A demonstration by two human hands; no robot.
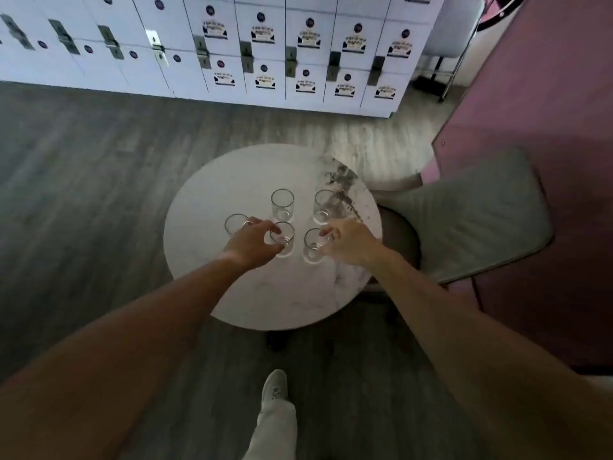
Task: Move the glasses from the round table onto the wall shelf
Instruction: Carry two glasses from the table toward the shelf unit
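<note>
The left hand (253, 242) reaches over the near-left clear cylindrical drinking glass (283, 239), fingers curled round its rim and upper wall; it looks partly closed on the glass, though whether the grip is firm or only forming cannot be told, and the base appears to sit on the surface. The right hand (348, 242) is in a matching pose at the near-right clear glass (313, 245), fingers wrapped against its right side and thumb hidden, so its hold is likewise uncertain.

Three more clear glasses stand upright on the round white marble-patterned tabletop (282, 293): one just left of the left hand (236, 224), partly covered by the fingers, one behind the pair at the middle (282, 204), and one at the back right (323, 205) near a dark grey veined patch. All five glasses are on the table; the wall shelf is not in view.

Beyond the table lie a grey wood-look floor (99, 194), a bank of white lockers (265, 44), and a grey cushioned chair (471, 220) to the right.

The risks, as I judge them: the glasses stand close together, so lifting either could knock a neighbour, especially the leftmost one touching the left fingers. Smooth glass pinched near the rim may slip or tip if raised before the grip settles, and a fall to the floor would likely break it.
</note>
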